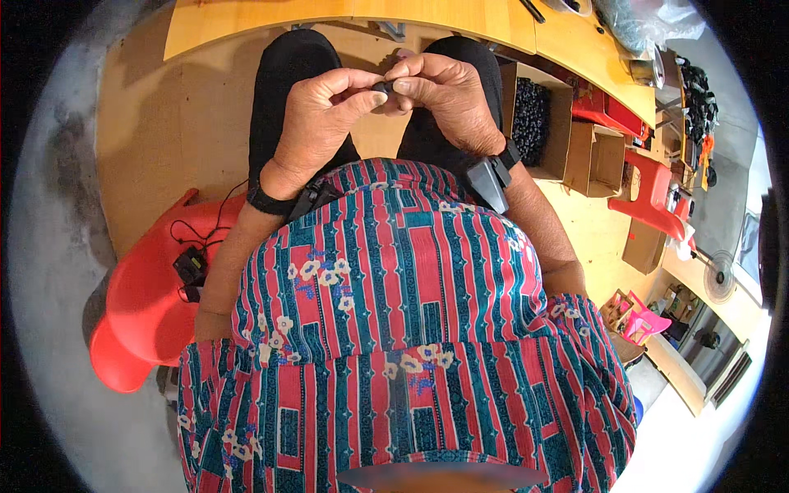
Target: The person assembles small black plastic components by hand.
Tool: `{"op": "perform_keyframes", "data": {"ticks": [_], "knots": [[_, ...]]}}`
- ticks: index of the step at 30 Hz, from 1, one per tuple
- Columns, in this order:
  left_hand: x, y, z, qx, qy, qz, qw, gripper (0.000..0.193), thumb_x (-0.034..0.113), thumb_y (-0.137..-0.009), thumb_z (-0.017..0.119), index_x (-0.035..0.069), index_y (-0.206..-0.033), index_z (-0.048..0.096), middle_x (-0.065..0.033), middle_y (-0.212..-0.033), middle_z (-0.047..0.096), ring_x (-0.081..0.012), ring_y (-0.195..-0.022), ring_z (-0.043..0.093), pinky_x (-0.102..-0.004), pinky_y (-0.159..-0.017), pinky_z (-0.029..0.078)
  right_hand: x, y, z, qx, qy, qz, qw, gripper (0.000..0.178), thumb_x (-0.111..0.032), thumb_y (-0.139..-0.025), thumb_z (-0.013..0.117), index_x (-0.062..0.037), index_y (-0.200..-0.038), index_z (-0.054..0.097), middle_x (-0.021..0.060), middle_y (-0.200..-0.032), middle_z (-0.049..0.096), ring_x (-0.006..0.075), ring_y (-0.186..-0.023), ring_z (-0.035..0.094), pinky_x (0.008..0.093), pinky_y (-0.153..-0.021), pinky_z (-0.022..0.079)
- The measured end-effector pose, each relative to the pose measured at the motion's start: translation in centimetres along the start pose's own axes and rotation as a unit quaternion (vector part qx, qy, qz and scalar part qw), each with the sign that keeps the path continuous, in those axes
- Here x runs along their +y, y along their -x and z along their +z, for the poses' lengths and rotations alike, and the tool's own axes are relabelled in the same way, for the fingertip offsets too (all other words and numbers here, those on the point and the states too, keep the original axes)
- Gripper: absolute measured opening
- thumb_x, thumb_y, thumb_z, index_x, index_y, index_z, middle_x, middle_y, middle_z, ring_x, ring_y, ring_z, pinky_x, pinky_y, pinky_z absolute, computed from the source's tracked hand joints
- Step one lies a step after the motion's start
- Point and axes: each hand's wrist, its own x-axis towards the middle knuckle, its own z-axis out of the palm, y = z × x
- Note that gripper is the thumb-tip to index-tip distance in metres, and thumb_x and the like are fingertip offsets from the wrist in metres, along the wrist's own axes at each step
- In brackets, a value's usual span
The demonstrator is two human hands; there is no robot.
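Observation:
Above my knees, both hands meet at a small dark piece (380,87), too small and too covered by fingers to name. My left hand (322,111) pinches it from the left between thumb and forefinger. From the right, my right hand (444,92) closes thumb and forefinger at the same piece, its other fingers curled underneath. Each wrist wears a black strap, and a grey box-shaped device (488,182) sits on the right one.
A wooden table (345,11) runs along the far side. Right of my knees stands an open cardboard box (538,123) full of small dark pieces, with another carton (595,158) and a red stool (649,201) beyond. A red chair (152,296) is at my left.

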Motion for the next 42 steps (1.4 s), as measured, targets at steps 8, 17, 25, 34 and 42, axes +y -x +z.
{"op": "perform_keyframes", "data": {"ticks": [8, 17, 25, 34, 42], "knots": [[0.05, 0.02, 0.08, -0.014, 0.018, -0.031, 0.999, 0.019, 0.007, -0.085, 0.064, -0.001, -0.102, 0.064, -0.0022, -0.086, 0.065, -0.0068, -0.080, 0.059, -0.0206, -0.073, 0.049, 0.15, 0.26, 0.11, 0.016, 0.047, -0.028, 0.998, 0.014, -0.014, -0.088, 0.061, -0.0038, -0.097, 0.066, -0.0008, -0.074, 0.064, 0.0032, -0.064, 0.057, 0.0154, -0.054, 0.043], [-0.11, -0.07, 0.07, -0.026, 0.034, -0.035, 0.998, 0.019, 0.008, -0.086, 0.063, -0.002, -0.103, 0.064, -0.0025, -0.086, 0.064, -0.0076, -0.080, 0.059, -0.0213, -0.074, 0.049, 0.45, 0.16, -0.31, 0.014, 0.054, -0.039, 0.998, 0.015, -0.014, -0.088, 0.062, -0.0036, -0.097, 0.065, 0.0000, -0.073, 0.063, 0.0042, -0.064, 0.058, 0.0164, -0.052, 0.044], [-0.21, -0.12, 0.18, -0.010, 0.038, -0.019, 0.999, 0.020, 0.009, -0.084, 0.066, -0.002, -0.100, 0.065, -0.0063, -0.085, 0.068, -0.0078, -0.077, 0.061, -0.0213, -0.069, 0.049, 0.37, 0.15, -0.30, 0.016, 0.044, -0.034, 0.998, 0.014, -0.013, -0.088, 0.062, -0.0027, -0.097, 0.065, 0.0008, -0.072, 0.063, 0.0050, -0.064, 0.058, 0.0170, -0.053, 0.045], [-0.07, -0.11, 0.19, -0.013, 0.060, -0.034, 0.998, 0.021, 0.009, -0.084, 0.065, -0.003, -0.101, 0.065, -0.0057, -0.086, 0.067, -0.0078, -0.078, 0.060, -0.0214, -0.070, 0.049, 0.08, 0.19, -0.38, 0.016, 0.060, -0.036, 0.997, 0.014, -0.012, -0.088, 0.061, -0.0030, -0.098, 0.065, 0.0004, -0.071, 0.062, 0.0048, -0.063, 0.058, 0.0169, -0.053, 0.044], [0.07, -0.11, 0.22, -0.014, 0.084, -0.045, 0.995, 0.021, 0.009, -0.084, 0.065, -0.003, -0.102, 0.064, -0.0049, -0.086, 0.066, -0.0074, -0.080, 0.060, -0.0210, -0.072, 0.049, 0.07, 0.26, -0.25, 0.021, 0.027, -0.039, 0.999, 0.014, -0.012, -0.087, 0.062, -0.0017, -0.096, 0.066, 0.0010, -0.070, 0.062, 0.0052, -0.061, 0.057, 0.0175, -0.053, 0.044]]}}
